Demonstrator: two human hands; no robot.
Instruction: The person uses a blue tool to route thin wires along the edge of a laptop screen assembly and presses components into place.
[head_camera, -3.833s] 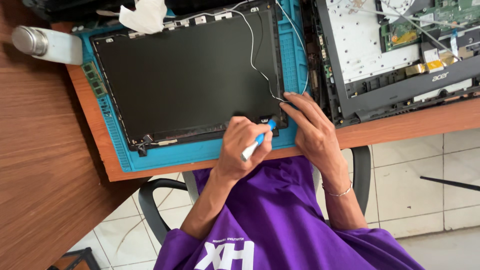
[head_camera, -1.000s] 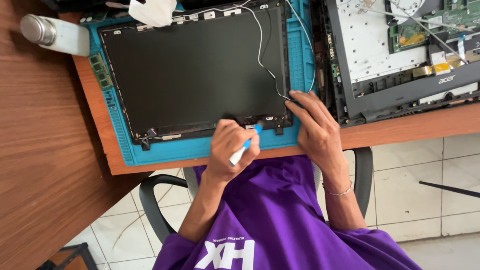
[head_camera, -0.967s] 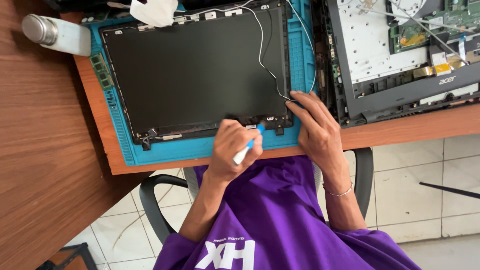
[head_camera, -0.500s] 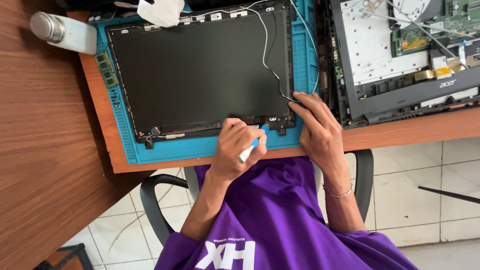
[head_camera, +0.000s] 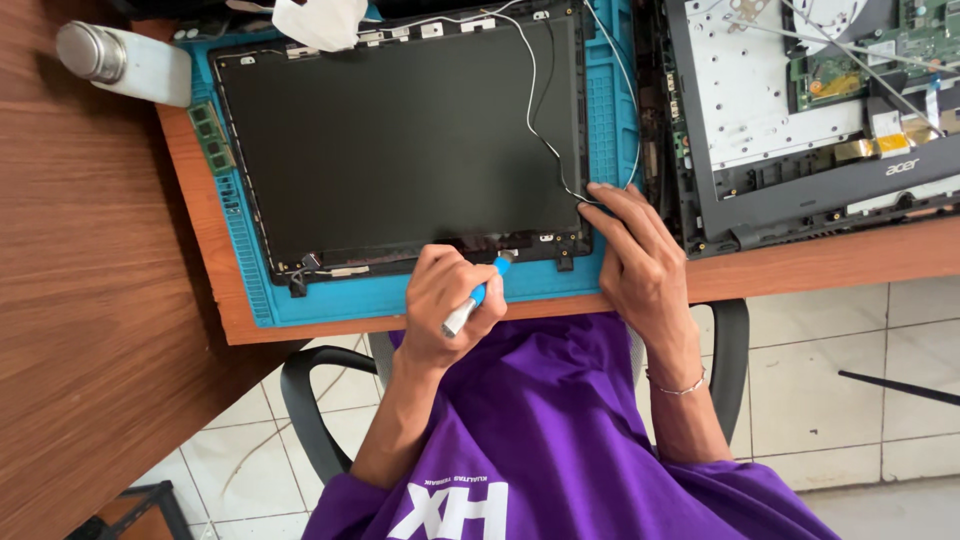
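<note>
Here, a black laptop display lid (head_camera: 400, 140) lies flat on a blue work mat (head_camera: 610, 110) at the near edge of a wooden desk (head_camera: 100, 250). The left hand (head_camera: 450, 300) is closed around a small screwdriver (head_camera: 478, 297) with a blue shaft and silver end cap. Its tip is set against the lid's lower border, near the hinge area. The right hand (head_camera: 635, 250) holds nothing. It lies flat with the fingers spread, pressing down on the lid's lower right corner.

Points of risk, as judged from this view:

- The tip meets the frame at a slant. If it slips out of the fastener, it could skate across the dark panel and score it, or round off the screw head.
- Thin white and black cables (head_camera: 535, 90) cross the lid and end just under the right fingertips. Pressure or a sideways drag there could pinch them or pull them from their connector.
- The work sits just beside the desk edge. A freed screw could roll off the mat to the tiled floor.
- Two memory modules (head_camera: 212, 140) rest on the mat's left margin, and a white bottle (head_camera: 125, 62) lies on its side nearby. A shove of the lid could knock into them.

The opened laptop base (head_camera: 800, 120) stands apart to the right.
</note>
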